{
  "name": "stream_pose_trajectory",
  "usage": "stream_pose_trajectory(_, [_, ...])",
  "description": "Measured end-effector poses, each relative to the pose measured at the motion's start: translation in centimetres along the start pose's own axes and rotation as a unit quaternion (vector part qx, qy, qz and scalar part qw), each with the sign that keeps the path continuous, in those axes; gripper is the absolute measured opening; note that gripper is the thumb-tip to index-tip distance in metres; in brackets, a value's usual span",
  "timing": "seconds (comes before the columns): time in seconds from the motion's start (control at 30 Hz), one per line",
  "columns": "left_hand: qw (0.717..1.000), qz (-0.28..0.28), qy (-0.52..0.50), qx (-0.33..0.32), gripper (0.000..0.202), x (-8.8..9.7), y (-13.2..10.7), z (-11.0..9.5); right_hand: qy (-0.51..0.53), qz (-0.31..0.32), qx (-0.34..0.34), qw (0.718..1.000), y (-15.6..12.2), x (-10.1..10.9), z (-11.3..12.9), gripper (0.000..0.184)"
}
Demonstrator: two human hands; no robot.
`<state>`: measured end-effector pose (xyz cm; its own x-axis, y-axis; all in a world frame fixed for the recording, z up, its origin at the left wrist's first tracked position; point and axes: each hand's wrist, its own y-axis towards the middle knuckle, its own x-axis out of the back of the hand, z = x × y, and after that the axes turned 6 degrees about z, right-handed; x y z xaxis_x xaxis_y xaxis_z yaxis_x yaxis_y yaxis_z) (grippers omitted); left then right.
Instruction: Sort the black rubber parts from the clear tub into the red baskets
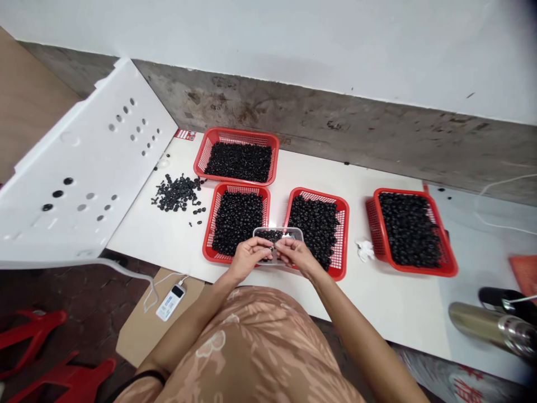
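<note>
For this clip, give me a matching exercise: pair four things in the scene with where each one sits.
Things:
1. Crumpled white tissue
2. Loose black pieces
3. Clear plastic tub
4. White device with a small screen

Places:
A. On a cardboard sheet beyond the table's near edge
B. Between the right-front red basket and the far-right red basket
C. Over the front baskets, at the left hand and right hand
D. On the table, left of the baskets

Pairs: 1-B, 2-D, 3-C, 4-A

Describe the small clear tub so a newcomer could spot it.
Four red plastic mesh baskets sit on a white table. Between the front two, under the left hand and right hand, is a small clear plastic tub, the only transparent container.
</note>
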<state>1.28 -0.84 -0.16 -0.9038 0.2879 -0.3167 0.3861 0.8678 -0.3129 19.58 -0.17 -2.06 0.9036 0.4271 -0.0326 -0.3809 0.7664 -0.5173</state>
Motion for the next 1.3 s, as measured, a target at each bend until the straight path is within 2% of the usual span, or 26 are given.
stream_pose_trajectory(0.03, [1.000,-0.017,-0.019,0.011,0.023,0.0,0.1,0.1,-0.120,-0.030,0.018,0.992,0.4,0.2,-0.7,0.027])
stream_pose_trajectory(0.1, [0.997,-0.042,-0.060,0.033,0.022,0.0,0.2,0.2,-0.337,-0.032,0.038,0.940,1.1,0.3,-2.0,0.020])
stream_pose_trajectory(0.17, [0.992,-0.049,-0.105,0.057,0.022,0.0,0.3,0.3,-0.431,0.002,0.041,0.902,1.9,0.4,-2.9,0.022])
stream_pose_trajectory(0.37, [0.976,-0.039,-0.181,0.117,0.029,0.7,0.0,0.7,-0.484,0.097,0.050,0.868,4.4,0.2,-3.2,0.020])
stream_pose_trajectory(0.5, [0.974,-0.042,-0.183,0.124,0.031,1.1,-0.1,0.9,-0.502,0.118,0.063,0.855,5.2,0.4,-2.9,0.018])
stream_pose_trajectory(0.67, [0.977,-0.045,-0.167,0.123,0.035,1.2,0.0,0.9,-0.501,0.094,0.095,0.855,3.6,0.8,-2.1,0.019])
stream_pose_trajectory(0.73, [0.981,-0.049,-0.144,0.121,0.037,1.2,0.1,1.1,-0.471,0.055,0.132,0.870,2.3,0.7,-1.4,0.021])
stream_pose_trajectory(0.83, [0.985,-0.046,-0.110,0.121,0.041,1.0,0.2,1.6,-0.368,-0.053,0.225,0.901,0.3,0.1,-0.3,0.026])
stream_pose_trajectory(0.97, [0.989,-0.011,-0.088,0.116,0.038,0.6,0.4,1.6,-0.353,-0.103,0.266,0.891,-1.4,-0.8,0.9,0.025])
stream_pose_trajectory(1.1, [0.990,0.023,-0.081,0.112,0.033,0.5,0.3,0.8,-0.374,-0.093,0.260,0.886,-2.1,-0.7,1.9,0.025])
stream_pose_trajectory(1.23, [0.986,0.049,-0.097,0.124,0.032,0.6,0.0,0.4,-0.289,-0.003,0.247,0.925,-2.3,-0.2,3.0,0.029])
stream_pose_trajectory(1.3, [0.985,0.055,-0.104,0.128,0.033,0.7,-0.2,0.4,-0.246,0.017,0.239,0.939,-2.3,0.0,3.5,0.028])
